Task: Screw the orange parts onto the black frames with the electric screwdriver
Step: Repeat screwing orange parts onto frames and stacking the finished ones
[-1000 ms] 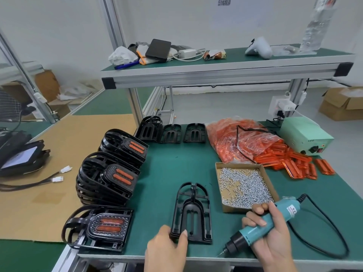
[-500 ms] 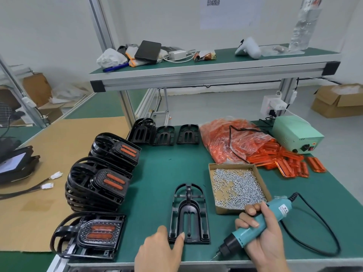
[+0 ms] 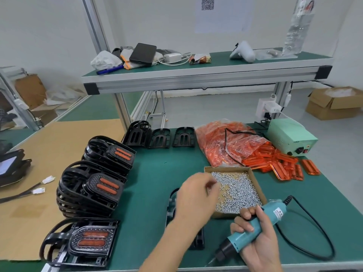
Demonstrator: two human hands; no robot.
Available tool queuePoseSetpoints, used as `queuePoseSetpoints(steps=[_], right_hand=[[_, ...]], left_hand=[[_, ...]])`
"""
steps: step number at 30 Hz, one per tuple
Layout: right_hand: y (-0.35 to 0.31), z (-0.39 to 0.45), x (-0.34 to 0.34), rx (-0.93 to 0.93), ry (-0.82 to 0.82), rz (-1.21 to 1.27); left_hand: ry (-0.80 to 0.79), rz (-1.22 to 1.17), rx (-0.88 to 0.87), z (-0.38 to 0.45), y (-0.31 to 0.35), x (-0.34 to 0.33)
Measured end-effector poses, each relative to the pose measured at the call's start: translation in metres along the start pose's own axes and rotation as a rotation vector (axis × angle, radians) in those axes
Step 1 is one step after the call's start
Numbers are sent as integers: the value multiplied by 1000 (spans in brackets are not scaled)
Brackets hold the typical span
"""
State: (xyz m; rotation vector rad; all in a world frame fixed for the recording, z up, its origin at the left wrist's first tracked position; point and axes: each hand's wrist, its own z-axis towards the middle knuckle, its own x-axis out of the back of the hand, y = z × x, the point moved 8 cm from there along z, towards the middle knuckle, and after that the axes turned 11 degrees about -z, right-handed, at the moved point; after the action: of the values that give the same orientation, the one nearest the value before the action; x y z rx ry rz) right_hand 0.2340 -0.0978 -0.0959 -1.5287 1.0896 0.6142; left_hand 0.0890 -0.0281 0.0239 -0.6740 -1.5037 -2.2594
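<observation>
Left hand (image 3: 198,197), motion-blurred, hides most of the black frame (image 3: 170,208).

The left hand (image 3: 196,195) has left the black frame (image 3: 170,209) and reached over the screw box (image 3: 255,185).

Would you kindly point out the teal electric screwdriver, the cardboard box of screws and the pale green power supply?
teal electric screwdriver (image 3: 275,213): head view, upper body.
cardboard box of screws (image 3: 253,176): head view, right wall.
pale green power supply (image 3: 288,132): head view, top face.
</observation>
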Motion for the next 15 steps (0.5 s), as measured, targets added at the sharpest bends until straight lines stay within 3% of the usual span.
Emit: queuePoseSetpoints(steps=[3, 7, 11, 15], right_hand=[[1, -1, -2, -10, 18, 15], [1, 1, -2, -5, 52, 16], [2, 2, -2, -14, 84, 20], [0, 2, -1, 8, 115, 27]], left_hand=[[-186, 77, -215, 59, 40, -67], [-414, 177, -232, 101, 64, -145], [-506, 366, -228, 113, 72, -196], [-491, 470, -125, 124, 56, -216]])
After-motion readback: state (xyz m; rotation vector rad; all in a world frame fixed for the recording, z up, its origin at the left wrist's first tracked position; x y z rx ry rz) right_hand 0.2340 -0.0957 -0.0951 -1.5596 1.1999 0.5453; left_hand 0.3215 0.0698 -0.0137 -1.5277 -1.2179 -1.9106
